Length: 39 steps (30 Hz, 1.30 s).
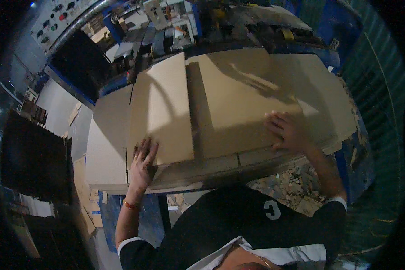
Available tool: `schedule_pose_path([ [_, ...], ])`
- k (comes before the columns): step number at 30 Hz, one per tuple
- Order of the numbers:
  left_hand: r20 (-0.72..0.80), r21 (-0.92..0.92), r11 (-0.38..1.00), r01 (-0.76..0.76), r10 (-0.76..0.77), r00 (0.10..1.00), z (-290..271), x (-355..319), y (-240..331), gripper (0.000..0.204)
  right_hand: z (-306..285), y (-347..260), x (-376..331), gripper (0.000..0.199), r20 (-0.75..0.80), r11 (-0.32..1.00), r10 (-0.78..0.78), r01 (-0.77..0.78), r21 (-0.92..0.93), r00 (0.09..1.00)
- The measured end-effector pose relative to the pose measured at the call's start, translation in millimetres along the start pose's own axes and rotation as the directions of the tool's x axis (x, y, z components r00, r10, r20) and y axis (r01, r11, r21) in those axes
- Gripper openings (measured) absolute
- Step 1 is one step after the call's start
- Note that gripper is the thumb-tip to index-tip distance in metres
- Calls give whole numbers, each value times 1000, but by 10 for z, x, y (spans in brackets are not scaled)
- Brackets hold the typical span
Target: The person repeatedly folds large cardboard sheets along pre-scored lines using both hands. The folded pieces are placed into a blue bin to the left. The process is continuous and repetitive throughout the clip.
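Note:
My left hand [142, 164] rests on the near left corner of a light brown cardboard panel [162, 112], fingers spread flat. This panel's right edge is lifted a little, with a dark gap beside it. Farther right my right hand [287, 132], slightly blurred, lies with its fingers apart on a wider cardboard sheet [238, 103]. Both hands grip nothing that shows. Under them is a stack of flat cardboard [211, 168], its layered edges facing me. More cardboard sticks out on the left [107, 135] and on the right [330, 94].
A machine with rollers [159, 42] stands just beyond the stack, and a control panel with buttons [54, 22] is at the far left. Cardboard scraps [292, 184] lie below the stack's near edge. Green corrugated sheeting [382, 135] rises on the right.

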<state>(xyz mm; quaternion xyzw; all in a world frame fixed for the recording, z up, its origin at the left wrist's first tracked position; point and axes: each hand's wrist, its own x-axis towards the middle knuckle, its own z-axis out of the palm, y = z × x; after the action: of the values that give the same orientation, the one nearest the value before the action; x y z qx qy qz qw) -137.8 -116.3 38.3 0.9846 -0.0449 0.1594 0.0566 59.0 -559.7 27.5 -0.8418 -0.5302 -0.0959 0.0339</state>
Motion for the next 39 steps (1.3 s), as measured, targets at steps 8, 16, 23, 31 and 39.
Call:
schedule_pose_path([
  [8,-296,-144,988,-53,8,955,353,1280,-635,60,399,1040,1100,79,183,934,311,-335,121,933],
  [16,-451,201,980,-12,104,887,138,1368,-803,68,258,741,998,72,-360,838,526,-542,65,770],
  [23,-591,183,917,355,-185,785,276,360,-1007,49,159,344,-653,68,-371,8,925,-970,241,-85],
  [31,-554,157,924,349,-210,806,539,341,-628,42,215,409,-622,68,-124,-178,966,-934,309,-225],
  [39,-542,169,897,408,-261,799,365,198,-1020,36,-48,490,-396,57,-430,258,655,-350,900,-622],
])
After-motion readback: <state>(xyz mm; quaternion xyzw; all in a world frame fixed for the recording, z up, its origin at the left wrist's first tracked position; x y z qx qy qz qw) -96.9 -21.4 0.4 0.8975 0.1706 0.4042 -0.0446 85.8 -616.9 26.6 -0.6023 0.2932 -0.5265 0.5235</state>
